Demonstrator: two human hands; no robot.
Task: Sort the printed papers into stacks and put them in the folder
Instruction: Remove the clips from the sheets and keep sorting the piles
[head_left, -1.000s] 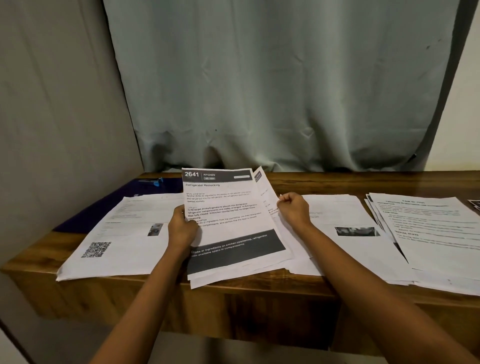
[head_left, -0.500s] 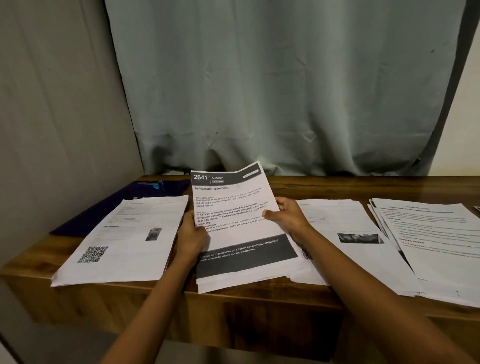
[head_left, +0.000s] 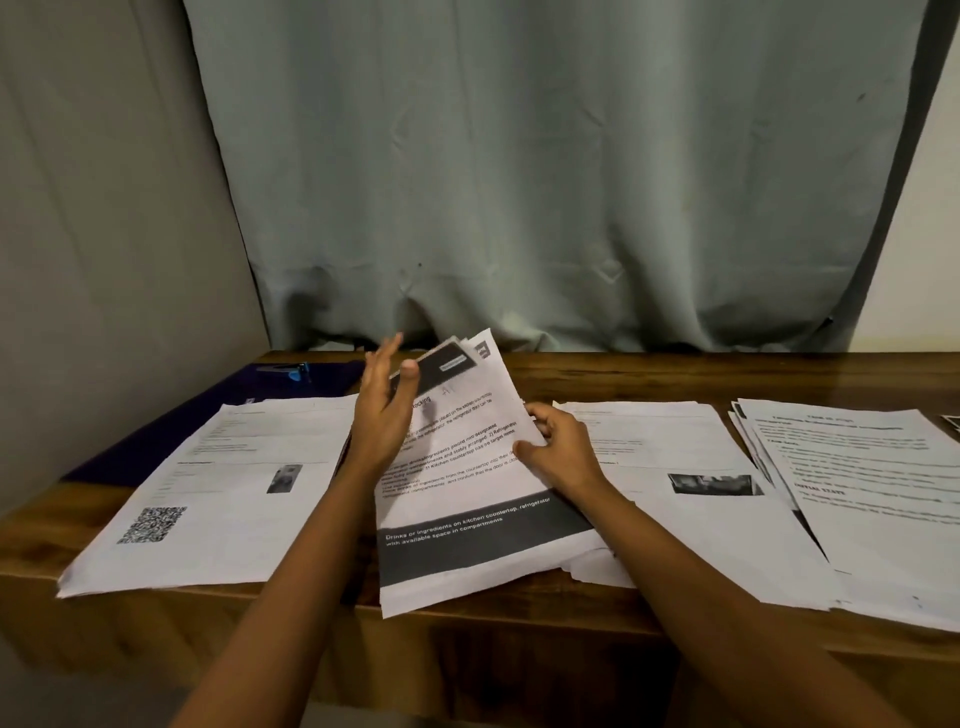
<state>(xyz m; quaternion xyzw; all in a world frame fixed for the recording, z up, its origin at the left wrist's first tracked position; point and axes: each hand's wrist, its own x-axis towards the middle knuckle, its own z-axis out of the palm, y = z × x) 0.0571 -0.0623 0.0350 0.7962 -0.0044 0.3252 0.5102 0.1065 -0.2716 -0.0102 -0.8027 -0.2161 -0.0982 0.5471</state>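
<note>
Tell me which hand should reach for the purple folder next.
Left, probably. The left hand is open, its fingers straight at the top left of the bundle, and the purple folder lies on its side of the table. The right hand grips the bundle's right edge, so it is busy.

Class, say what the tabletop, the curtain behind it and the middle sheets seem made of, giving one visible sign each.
The tabletop: probably wood or wood-look laminate, slightly glossy; brown grain streaks. The curtain: woven cloth, matte; hangs in soft folds. The middle sheets: thin printer paper, matte; top corners curl and fan.
</note>
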